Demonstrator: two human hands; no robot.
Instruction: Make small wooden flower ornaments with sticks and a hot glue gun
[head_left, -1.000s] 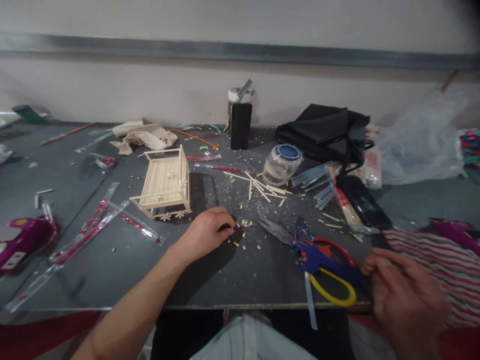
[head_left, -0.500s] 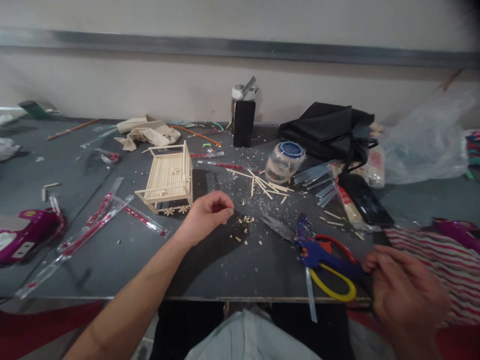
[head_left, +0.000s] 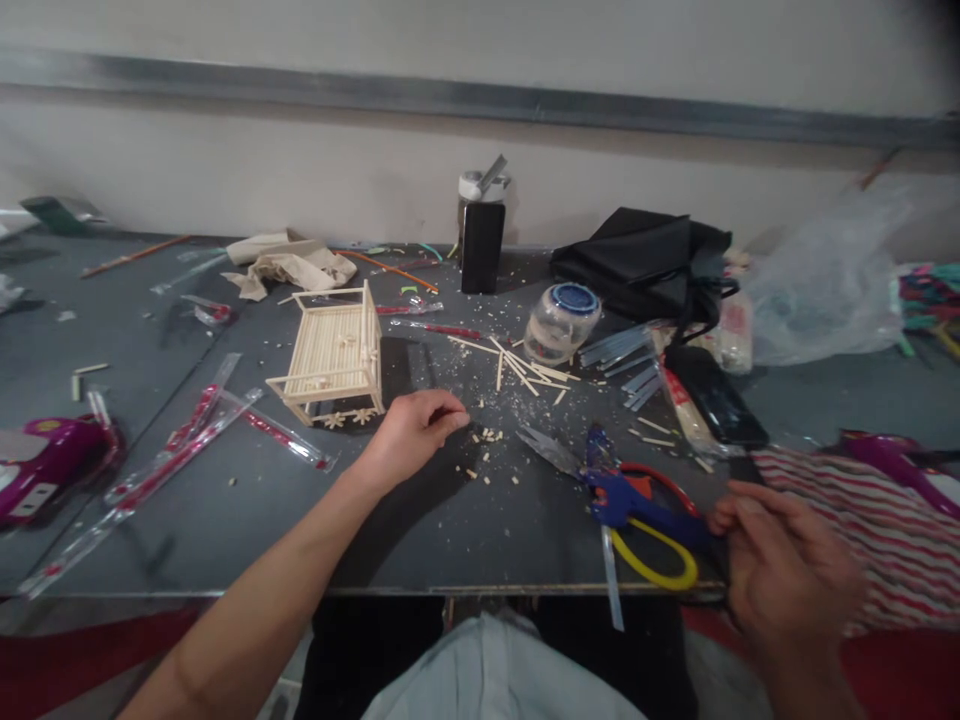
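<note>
My left hand (head_left: 420,430) is closed in a pinch just left of small cut stick bits (head_left: 487,436); whatever its fingertips hold is too small to name. A frame built of pale sticks (head_left: 334,350), with small star-shaped pieces at its front, stands beyond my left wrist. My right hand (head_left: 787,560) has its fingers pressed together by the handle end of a blue glue gun (head_left: 637,505); I cannot make out anything in it. Scissors (head_left: 667,570) with red and yellow handles lie under the glue gun, blades pointing left.
Loose sticks (head_left: 517,365) lie before a blue-lidded jar (head_left: 562,322). Farther back stand a black phone (head_left: 482,248) and a bottle (head_left: 471,185). A black bag (head_left: 645,260), another phone (head_left: 716,395) and striped cloth (head_left: 840,520) are on the right. Red-filled plastic sleeves (head_left: 180,450) lie left.
The whole view has shifted slightly. My left fingers have come closer together, narrowing the gap between thumb and fingers. My right hand stays beside the glue gun.
</note>
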